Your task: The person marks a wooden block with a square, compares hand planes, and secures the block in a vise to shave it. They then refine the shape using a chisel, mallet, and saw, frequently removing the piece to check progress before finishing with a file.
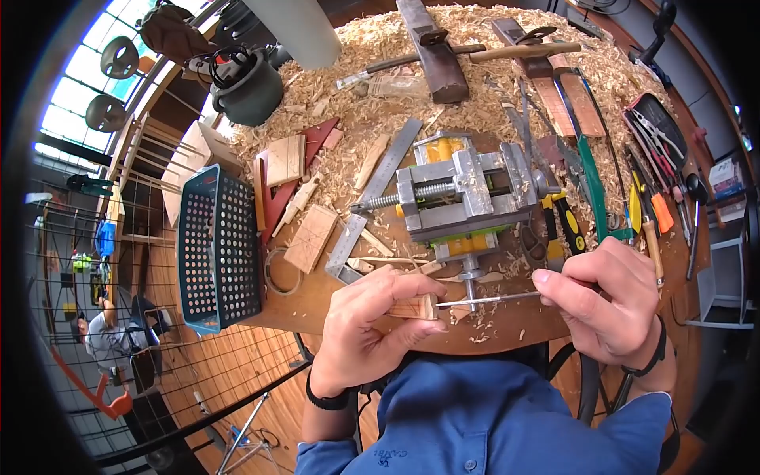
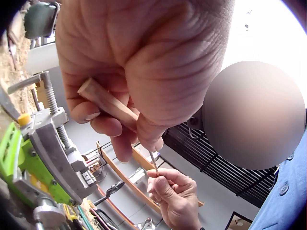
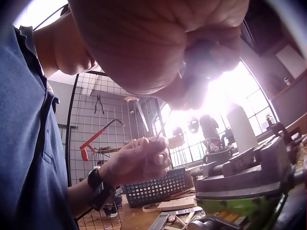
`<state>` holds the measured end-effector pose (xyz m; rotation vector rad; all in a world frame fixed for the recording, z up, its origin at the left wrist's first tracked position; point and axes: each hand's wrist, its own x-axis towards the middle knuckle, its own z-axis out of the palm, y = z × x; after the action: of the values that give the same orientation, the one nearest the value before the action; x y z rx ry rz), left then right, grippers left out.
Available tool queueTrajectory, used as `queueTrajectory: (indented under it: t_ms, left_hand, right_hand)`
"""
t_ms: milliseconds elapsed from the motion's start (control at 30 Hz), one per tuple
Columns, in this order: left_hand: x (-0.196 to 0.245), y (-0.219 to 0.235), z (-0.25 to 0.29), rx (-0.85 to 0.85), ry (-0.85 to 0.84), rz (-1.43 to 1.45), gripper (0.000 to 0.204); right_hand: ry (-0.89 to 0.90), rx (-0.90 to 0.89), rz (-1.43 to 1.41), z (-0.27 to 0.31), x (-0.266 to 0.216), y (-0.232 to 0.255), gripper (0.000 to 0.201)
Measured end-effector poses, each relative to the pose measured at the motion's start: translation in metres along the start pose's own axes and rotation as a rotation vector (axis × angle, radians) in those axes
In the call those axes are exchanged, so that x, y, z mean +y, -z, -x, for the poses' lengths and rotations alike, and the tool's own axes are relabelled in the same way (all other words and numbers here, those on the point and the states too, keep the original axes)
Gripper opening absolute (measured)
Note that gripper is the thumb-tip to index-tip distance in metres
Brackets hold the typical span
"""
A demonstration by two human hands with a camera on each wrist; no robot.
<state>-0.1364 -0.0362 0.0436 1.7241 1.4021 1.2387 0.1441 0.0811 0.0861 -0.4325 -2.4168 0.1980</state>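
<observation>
In the head view, my left hand [image 1: 356,324], just below the middle of the frame, pinches a short wooden piece [image 1: 412,307] between thumb and fingers. My right hand [image 1: 609,305], at lower right, has finger and thumb closed on a thin rod [image 1: 507,299]. The relation that counts, I judge, is end to end: the rod runs nearly level, leftward from my right fingertips to the wood's near end, roughly along its long axis. My left hand is nearer the wood, being wrapped about it (whether the tip touches, I can't tell). The vise [image 1: 467,190] lies just above.

In the left wrist view, the wood slants from upper left down to my thumb, showing the far end that my fingers hide in the head view; the rod runs on to my right hand, low in the frame.

In the right wrist view, the rod rises from my left hand, low centre, but glare hides my right fingertips, so their grip can't be told there.
</observation>
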Motion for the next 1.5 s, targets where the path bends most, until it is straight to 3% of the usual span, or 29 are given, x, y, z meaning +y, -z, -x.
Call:
queueTrajectory:
  t_ms: [767,967,1267,1367,1400,1500]
  left_hand:
    - [-0.001,0.002,-0.001,-0.024,-0.054,0.009,0.036]
    - [-0.001,0.0,-0.002,-0.006,-0.02,-0.016,0.043]
    - [0.009,0.008,-0.001,-0.16,-0.002,-0.213,0.038]
    - [0.005,0.009,0.001,-0.163,-0.089,-0.233,0.039]
    - [0.005,0.011,0.001,-0.176,-0.134,-0.263,0.039]
    - [0.011,0.008,-0.004,-0.168,-0.223,-0.287,0.03]
  right_hand:
    - [-0.003,-0.018,0.005,0.0,-0.003,0.001,0.04]
    - [-0.03,-0.04,0.002,0.003,-0.003,0.003,0.048]
    - [0.173,-0.138,0.103,0.014,-0.002,-0.003,0.045]
    - [0.232,-0.209,0.142,0.015,-0.007,0.002,0.042]
    - [0.263,-0.241,0.148,0.015,-0.01,0.004,0.054]
    - [0.335,-0.229,0.17,0.018,-0.019,0.002,0.044]
